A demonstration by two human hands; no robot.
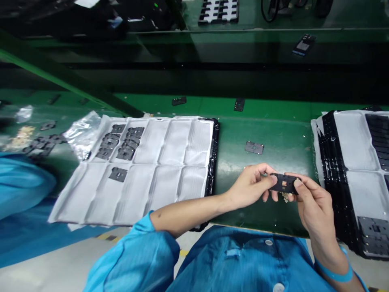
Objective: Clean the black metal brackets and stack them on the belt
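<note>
I log one black plate (284, 183) pinched between my left hand (251, 185) and right hand (314, 205); white tray (170, 162), pieces in only three pockets.

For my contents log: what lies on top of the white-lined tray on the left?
Two overlapping rows of dark flat parts fill its far-left pockets, and one single part lies below them. The left forearm hides the tray's near-right corner.

Black slotted plate (284, 183), green table (273, 121), white tray liner (170, 162), blue sleeve (136, 259), dark grey parts (129, 144)
</note>
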